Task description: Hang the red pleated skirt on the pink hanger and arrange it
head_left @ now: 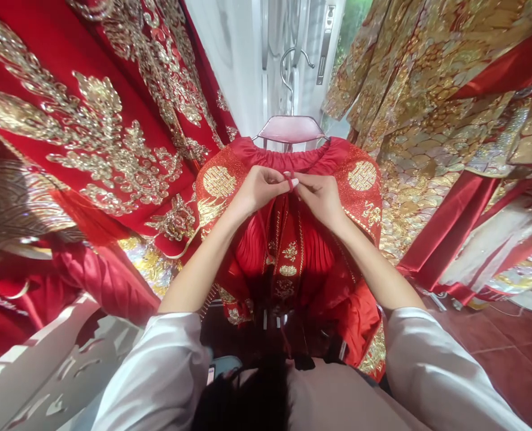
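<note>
A red skirt [292,239] with gold embroidery and pleats hangs in front of me on a pink hanger [291,129]. My left hand [259,188] and my right hand [322,197] meet at the middle of its gathered waistband. Both pinch a thin red cord or loop [289,179] there, with the fingers closed on it. White sleeves cover my forearms lower in the view.
Red garments with gold and silver embroidery [90,120] hang close on the left. Gold brocade robes [436,108] hang on the right. A white door or wall [243,66] stands behind the hanger. Red floor tiles [508,353] show at the lower right.
</note>
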`<state>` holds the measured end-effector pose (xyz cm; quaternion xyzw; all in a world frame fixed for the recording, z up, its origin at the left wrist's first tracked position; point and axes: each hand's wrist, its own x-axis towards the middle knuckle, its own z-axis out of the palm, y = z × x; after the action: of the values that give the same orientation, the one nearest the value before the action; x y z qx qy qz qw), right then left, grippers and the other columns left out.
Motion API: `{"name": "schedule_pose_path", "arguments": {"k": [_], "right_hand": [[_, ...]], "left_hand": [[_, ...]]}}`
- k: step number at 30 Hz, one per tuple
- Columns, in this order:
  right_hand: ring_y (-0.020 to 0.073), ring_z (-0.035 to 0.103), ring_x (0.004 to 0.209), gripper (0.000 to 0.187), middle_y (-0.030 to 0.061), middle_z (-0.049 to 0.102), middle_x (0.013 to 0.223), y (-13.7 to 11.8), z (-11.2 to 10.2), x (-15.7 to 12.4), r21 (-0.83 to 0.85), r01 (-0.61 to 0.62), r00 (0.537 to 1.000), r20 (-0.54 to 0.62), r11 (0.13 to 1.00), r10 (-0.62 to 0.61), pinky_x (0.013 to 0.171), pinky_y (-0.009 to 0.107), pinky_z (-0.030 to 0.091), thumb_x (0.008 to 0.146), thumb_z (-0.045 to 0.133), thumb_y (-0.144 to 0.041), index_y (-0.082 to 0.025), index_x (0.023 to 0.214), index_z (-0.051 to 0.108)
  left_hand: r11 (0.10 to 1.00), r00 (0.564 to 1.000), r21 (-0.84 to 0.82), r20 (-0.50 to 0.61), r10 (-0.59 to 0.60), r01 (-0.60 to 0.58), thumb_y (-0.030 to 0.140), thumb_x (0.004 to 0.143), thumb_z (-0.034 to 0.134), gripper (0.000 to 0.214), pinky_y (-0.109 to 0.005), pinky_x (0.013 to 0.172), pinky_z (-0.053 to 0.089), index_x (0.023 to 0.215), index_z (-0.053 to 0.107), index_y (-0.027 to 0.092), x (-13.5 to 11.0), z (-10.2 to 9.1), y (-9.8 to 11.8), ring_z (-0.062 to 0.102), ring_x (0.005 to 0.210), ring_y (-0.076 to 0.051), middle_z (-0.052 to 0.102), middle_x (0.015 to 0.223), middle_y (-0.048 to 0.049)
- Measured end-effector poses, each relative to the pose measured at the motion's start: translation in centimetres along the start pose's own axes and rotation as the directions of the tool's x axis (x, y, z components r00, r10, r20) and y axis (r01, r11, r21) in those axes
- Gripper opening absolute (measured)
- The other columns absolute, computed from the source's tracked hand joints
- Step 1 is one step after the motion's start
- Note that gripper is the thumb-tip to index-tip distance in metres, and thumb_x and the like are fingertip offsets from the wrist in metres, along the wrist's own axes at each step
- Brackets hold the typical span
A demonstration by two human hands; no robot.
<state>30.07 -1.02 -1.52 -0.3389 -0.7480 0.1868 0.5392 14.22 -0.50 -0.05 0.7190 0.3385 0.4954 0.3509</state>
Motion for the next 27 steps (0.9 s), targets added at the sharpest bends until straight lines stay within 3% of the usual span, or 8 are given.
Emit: {"name": "schedule_pose_path", "arguments": {"k": [5,11,14,17,19,22,25,27], "right_hand": [[0.0121,0.059,0.071,0.028,0.0014,0.065,0.075,1.0,-0.1,-0.1,-0.287,0.175,0.983,0.095,0.942,-0.154,0.069,0.023,0.043,0.087,0.048,-0.021,-0.020,0.103,0.071],[0.0110,0.054,0.067,0.030,0.0004,0.060,0.071,1.4,0.0,-0.1,-0.461,0.209,0.978,0.087,0.862,-0.190,0.064,0.021,0.038,0.089,0.044,-0.019,-0.021,0.104,0.070],[0.0131,0.054,0.072,0.025,0.0025,0.061,0.075,1.0,0.0,0.1,-0.491,0.236,0.971,0.073,0.839,-0.230,0.068,0.024,0.039,0.088,0.046,-0.023,-0.018,0.093,0.070],[0.0159,0.052,0.075,0.018,0.0044,0.060,0.074,0.7,-0.4,0.3,-0.572,0.220,0.970,0.040,0.790,-0.241,0.070,0.027,0.039,0.083,0.050,-0.022,-0.017,0.079,0.066],[0.0172,0.049,0.073,0.011,0.0052,0.057,0.070,0.9,-1.1,0.5,-0.634,0.151,0.979,-0.012,0.758,-0.204,0.069,0.030,0.039,0.077,0.051,-0.018,-0.017,0.071,0.061],[0.0165,0.046,0.067,0.009,0.0048,0.053,0.065,1.7,-2.3,0.5,-0.664,0.045,0.987,-0.088,0.747,-0.137,0.067,0.031,0.038,0.071,0.051,-0.013,-0.017,0.063,0.053],[0.0139,0.045,0.062,0.011,0.0023,0.049,0.062,2.0,-2.7,0.4,-0.589,-0.021,0.984,-0.155,0.808,-0.087,0.065,0.030,0.038,0.069,0.051,-0.012,-0.018,0.062,0.046],[0.0115,0.045,0.057,0.011,0.0002,0.048,0.060,1.8,-2.4,0.4,-0.394,-0.065,0.981,-0.191,0.917,-0.013,0.059,0.027,0.038,0.071,0.050,-0.013,-0.019,0.064,0.044]], "left_hand": [[0.984,0.999,0.176,-0.012,0.036,-0.034,0.016,0.065,0.065,0.017,-0.024,0.051,0.027,0.051,0.057,0.013,-0.1,0.0,0.8,0.034,0.049,-0.007,0.043,0.049,0.0025],[0.920,0.990,0.370,0.000,0.140,-0.130,0.010,0.068,0.053,0.033,-0.026,0.054,0.025,0.041,0.035,0.017,0.2,0.5,0.9,0.027,0.050,-0.008,0.025,0.047,0.0045],[0.870,0.979,0.455,0.020,0.201,-0.188,0.013,0.069,0.052,0.028,-0.027,0.057,0.031,0.045,0.040,0.017,0.2,0.8,1.1,0.035,0.054,-0.010,0.034,0.052,0.0023],[0.778,0.952,0.586,-0.037,0.305,-0.227,0.014,0.067,0.057,0.019,-0.032,0.070,0.039,0.050,0.048,0.017,-0.1,0.3,1.4,0.048,0.074,-0.017,0.053,0.075,-0.0052],[0.702,0.931,0.689,-0.107,0.348,-0.184,0.014,0.067,0.058,0.018,-0.036,0.079,0.039,0.052,0.048,0.017,-0.5,-0.4,1.4,0.050,0.089,-0.023,0.056,0.088,-0.0091],[0.645,0.936,0.759,-0.160,0.313,-0.085,0.015,0.068,0.055,0.017,-0.038,0.081,0.039,0.054,0.046,0.018,-1.1,-1.6,0.9,0.051,0.091,-0.025,0.055,0.083,-0.0094],[0.708,0.942,0.703,-0.189,0.278,-0.068,0.014,0.067,0.053,0.020,-0.033,0.072,0.040,0.052,0.040,0.018,-1.2,-2.1,0.1,0.053,0.075,-0.020,0.053,0.068,-0.0055],[0.820,0.934,0.563,-0.229,0.275,-0.104,0.014,0.066,0.051,0.023,-0.028,0.062,0.038,0.048,0.036,0.019,-0.9,-1.8,-0.3,0.051,0.064,-0.015,0.052,0.059,-0.0028]]}}
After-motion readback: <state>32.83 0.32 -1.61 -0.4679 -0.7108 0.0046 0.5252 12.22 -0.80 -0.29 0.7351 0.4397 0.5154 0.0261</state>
